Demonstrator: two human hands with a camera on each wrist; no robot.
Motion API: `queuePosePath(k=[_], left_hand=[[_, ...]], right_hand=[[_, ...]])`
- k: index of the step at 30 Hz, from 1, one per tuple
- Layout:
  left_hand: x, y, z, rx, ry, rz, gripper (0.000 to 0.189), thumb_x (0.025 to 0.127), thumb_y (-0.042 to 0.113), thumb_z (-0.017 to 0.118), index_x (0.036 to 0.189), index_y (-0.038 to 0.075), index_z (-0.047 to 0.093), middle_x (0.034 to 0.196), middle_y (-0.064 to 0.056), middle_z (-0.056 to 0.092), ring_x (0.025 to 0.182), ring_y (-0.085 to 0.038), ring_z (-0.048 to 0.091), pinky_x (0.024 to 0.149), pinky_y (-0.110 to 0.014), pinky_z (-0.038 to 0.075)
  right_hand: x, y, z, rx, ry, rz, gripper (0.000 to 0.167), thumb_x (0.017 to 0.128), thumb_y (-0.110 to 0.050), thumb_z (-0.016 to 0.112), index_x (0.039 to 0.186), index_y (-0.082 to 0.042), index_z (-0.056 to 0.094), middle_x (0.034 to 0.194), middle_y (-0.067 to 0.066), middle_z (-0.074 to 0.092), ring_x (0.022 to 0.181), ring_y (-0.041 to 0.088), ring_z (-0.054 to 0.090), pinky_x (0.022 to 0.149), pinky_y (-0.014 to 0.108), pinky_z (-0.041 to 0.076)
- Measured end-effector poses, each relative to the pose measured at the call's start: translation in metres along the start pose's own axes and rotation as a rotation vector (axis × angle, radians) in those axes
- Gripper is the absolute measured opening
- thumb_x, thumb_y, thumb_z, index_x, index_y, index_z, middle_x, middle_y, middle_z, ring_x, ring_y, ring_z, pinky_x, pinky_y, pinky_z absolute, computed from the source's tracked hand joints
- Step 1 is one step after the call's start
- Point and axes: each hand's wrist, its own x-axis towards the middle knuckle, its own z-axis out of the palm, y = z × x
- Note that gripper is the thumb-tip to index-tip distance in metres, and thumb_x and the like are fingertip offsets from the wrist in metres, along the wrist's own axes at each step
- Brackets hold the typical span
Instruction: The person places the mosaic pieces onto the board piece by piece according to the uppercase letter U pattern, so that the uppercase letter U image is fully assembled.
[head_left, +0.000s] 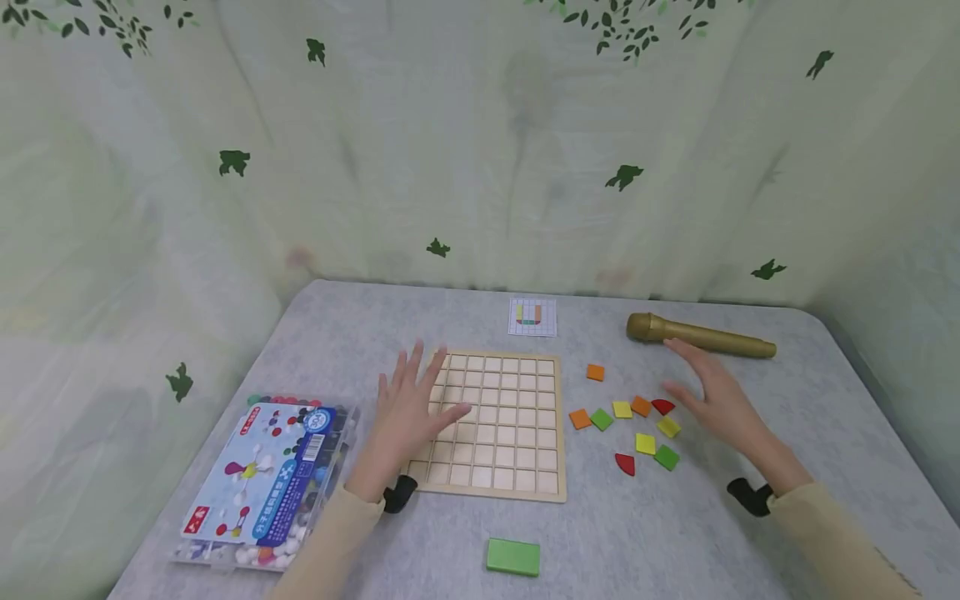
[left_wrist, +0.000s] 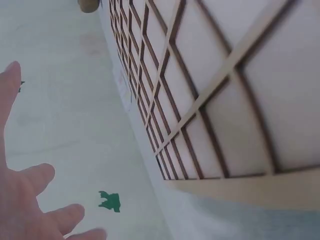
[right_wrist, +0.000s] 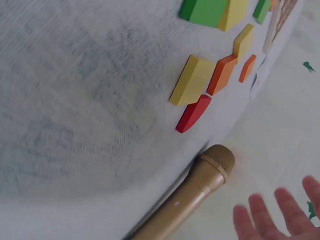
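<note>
The left hand (head_left: 408, 412) is hovering by the left edge of the grid board (head_left: 495, 408), the right hand (head_left: 720, 404) beyond the coloured tiles (head_left: 645, 444) lying right of it; both empty, fingers extended. Tile-laying is seemingly pending, probably needing a pinch next.

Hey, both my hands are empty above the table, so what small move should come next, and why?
Probably lower your right hand and pinch the red piece nearest its thumb. The wooden grid's visible cells hold no pieces, and the card shows a coloured U-shape that appears to include red.
</note>
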Motion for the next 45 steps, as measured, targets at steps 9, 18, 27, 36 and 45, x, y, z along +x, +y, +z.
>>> queuePosePath(k=[9, 18, 27, 36, 45], left_hand=[[-0.032, -0.008, 0.011, -0.130, -0.093, 0.014, 0.104, 0.082, 0.050, 0.071, 0.154, 0.004, 0.011, 0.158, -0.018, 0.011, 0.141, -0.040, 0.013, 0.109, -0.061, 0.014], [-0.054, -0.022, 0.016, -0.143, -0.213, -0.045, 0.115, 0.076, 0.053, 0.075, 0.151, -0.003, 0.008, 0.157, -0.020, 0.006, 0.142, -0.040, 0.004, 0.108, -0.063, 0.005], [-0.059, -0.028, 0.015, -0.155, -0.251, -0.044, 0.116, 0.074, 0.051, 0.077, 0.149, -0.008, 0.011, 0.156, -0.024, 0.010, 0.141, -0.044, 0.004, 0.110, -0.060, 0.004], [-0.059, -0.029, 0.014, -0.153, -0.265, -0.030, 0.117, 0.073, 0.052, 0.077, 0.149, -0.009, 0.013, 0.155, -0.025, 0.011, 0.141, -0.044, 0.004, 0.110, -0.060, 0.005], [-0.060, -0.027, 0.016, -0.151, -0.259, -0.034, 0.116, 0.073, 0.051, 0.078, 0.148, -0.010, 0.014, 0.155, -0.025, 0.011, 0.141, -0.045, 0.005, 0.109, -0.061, 0.005]], right_hand=[[-0.003, 0.011, 0.003, 0.300, -0.120, 0.067, 0.035, 0.095, -0.008, 0.060, 0.128, 0.001, 0.052, 0.126, 0.021, 0.056, 0.110, 0.036, 0.055, 0.088, 0.038, 0.050], [-0.010, 0.034, 0.009, 0.455, -0.301, 0.249, 0.029, 0.092, -0.009, 0.062, 0.119, 0.003, 0.060, 0.117, 0.018, 0.061, 0.102, 0.029, 0.056, 0.082, 0.033, 0.048], [-0.015, 0.039, 0.018, 0.390, -0.334, 0.285, 0.024, 0.087, 0.004, 0.061, 0.111, 0.002, 0.064, 0.110, 0.015, 0.063, 0.095, 0.027, 0.056, 0.075, 0.032, 0.050], [-0.017, 0.034, 0.022, 0.263, -0.340, 0.249, 0.023, 0.082, 0.008, 0.065, 0.103, 0.000, 0.066, 0.100, 0.010, 0.060, 0.086, 0.025, 0.053, 0.068, 0.032, 0.050], [-0.015, 0.028, 0.025, 0.199, -0.307, 0.254, 0.022, 0.079, 0.011, 0.067, 0.097, 0.000, 0.062, 0.088, 0.006, 0.055, 0.082, 0.024, 0.050, 0.066, 0.031, 0.046]])
